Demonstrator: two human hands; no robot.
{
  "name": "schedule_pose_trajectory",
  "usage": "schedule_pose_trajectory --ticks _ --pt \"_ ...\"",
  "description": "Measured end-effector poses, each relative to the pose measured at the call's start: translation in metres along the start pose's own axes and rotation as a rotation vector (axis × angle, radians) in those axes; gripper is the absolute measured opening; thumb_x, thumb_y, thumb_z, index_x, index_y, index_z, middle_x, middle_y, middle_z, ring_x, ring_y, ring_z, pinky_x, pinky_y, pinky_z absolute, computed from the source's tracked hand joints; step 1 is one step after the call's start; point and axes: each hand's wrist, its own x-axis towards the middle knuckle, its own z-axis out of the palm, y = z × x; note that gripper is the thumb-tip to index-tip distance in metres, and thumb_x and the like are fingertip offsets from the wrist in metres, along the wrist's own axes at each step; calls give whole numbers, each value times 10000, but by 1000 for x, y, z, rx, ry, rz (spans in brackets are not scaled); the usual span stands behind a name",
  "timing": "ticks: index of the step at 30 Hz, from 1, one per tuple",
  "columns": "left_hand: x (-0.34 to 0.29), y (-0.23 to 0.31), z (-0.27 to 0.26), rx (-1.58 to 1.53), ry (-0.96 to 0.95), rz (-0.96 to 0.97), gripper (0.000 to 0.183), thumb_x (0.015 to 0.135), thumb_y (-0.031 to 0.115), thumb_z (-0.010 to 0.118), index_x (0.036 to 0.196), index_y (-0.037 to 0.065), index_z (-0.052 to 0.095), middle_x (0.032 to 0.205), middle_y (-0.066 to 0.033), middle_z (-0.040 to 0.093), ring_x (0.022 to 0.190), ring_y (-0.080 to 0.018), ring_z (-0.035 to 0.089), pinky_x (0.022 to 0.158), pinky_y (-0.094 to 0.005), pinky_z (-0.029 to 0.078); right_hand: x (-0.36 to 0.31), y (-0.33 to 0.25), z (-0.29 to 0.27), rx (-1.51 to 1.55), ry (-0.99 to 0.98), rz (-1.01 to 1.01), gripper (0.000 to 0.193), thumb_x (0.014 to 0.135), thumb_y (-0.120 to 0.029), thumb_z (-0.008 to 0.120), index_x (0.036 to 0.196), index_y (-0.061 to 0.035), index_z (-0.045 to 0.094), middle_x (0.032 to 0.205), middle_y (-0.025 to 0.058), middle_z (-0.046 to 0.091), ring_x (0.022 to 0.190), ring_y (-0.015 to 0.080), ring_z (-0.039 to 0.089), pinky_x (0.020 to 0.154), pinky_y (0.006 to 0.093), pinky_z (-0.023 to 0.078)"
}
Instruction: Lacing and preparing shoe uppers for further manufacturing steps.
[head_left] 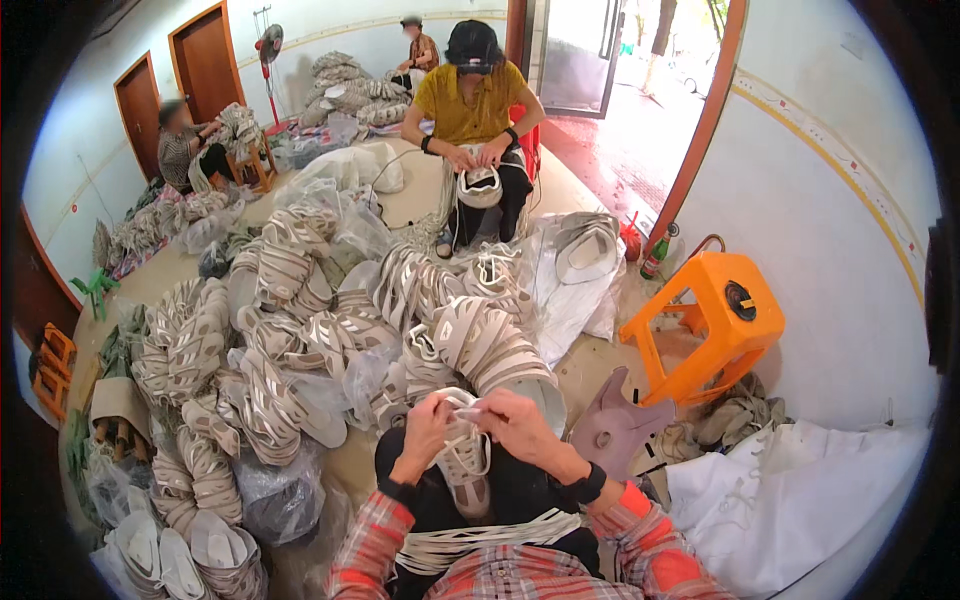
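A beige and white shoe upper (467,490) rests on my dark-trousered lap, toe toward me, with white lacing across its front. My left hand (427,432) is closed on its collar at the left side. From the right, my right hand (520,428) pinches a thin white piece at the top of the upper, seemingly a shoelace; the fingers partly hide it. A bundle of white laces (490,538) lies across my lap, below the shoe. Just beyond my hands curves a stack of nested shoe uppers (495,345).
Piles of shoe uppers (285,340) and plastic bags (280,500) cover the floor ahead and left. Ahead sits a co-worker (478,100) handling another upper. An orange stool (715,300), a green bottle (655,255) and white cloth (780,500) are on the right.
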Motion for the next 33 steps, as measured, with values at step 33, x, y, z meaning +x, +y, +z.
schedule_pose_trajectory --ticks 33 --pt "3 -107 -64 -332 -134 -474 392 786 234 614 1070 -32 569 880 -108 622 771 -157 585 647 -269 453 29 40 -52 76 -267 450 487 740 -99 690 1185 -20 506 1089 177 569 976 250 573 845 300 456"
